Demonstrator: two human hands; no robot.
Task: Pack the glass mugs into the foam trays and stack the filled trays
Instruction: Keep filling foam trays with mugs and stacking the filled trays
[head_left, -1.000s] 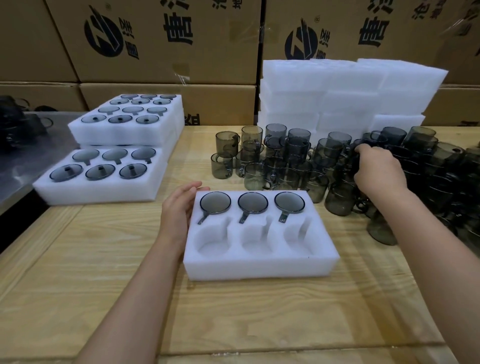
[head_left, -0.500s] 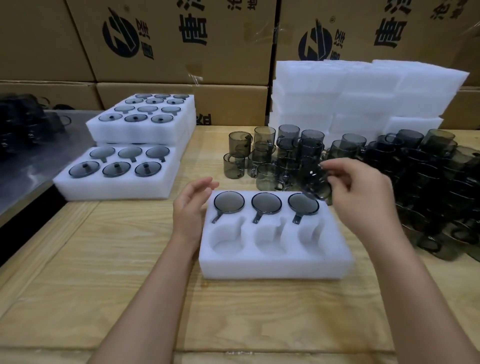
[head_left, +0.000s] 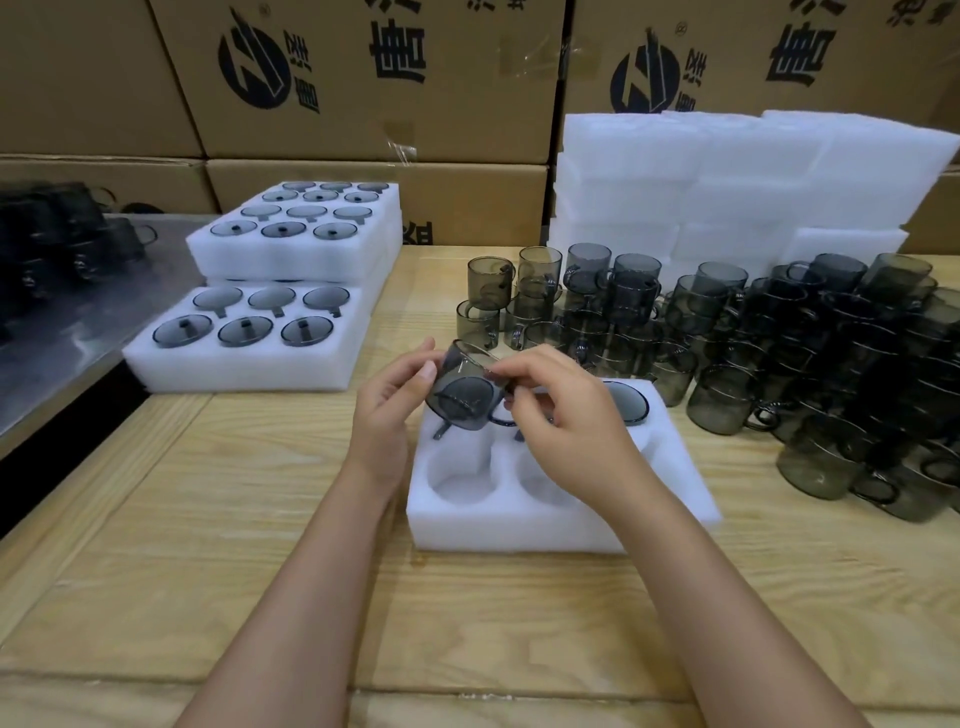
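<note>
Cardboard cartons (head_left: 363, 78) close off the back of a wooden table (head_left: 208, 545). At the far left two filled trays (head_left: 244, 364) sit stacked, the upper one set further back.

Toward the middle, the left hand (head_left: 387, 410) curls its fingers and thumb round the side of a smoky glass mug (head_left: 465, 392). The mug is tilted in the air above the back left corner of the foam tray (head_left: 493, 535). The right hand (head_left: 566, 421) pinches its upper rim between thumb and forefinger, so both hands grip the one piece.

Two front pockets (head_left: 460, 480) show empty; the third is hidden under the right forearm. A seated mug (head_left: 626, 405) fills the back right pocket. The other two back pockets are mostly hidden behind the hands, with only handle stubs showing, so they are probably filled too.

Further right stand the loose mugs (head_left: 779, 353), crowded together, with spare foam (head_left: 727, 182) piled behind them.

The step looks like orienting this mug for a front pocket. It should go best if the handle is turned to meet the pocket's slot before lowering. The glass should then go straight down and be pressed evenly, not twisted against the foam or knocked on the row behind.
</note>
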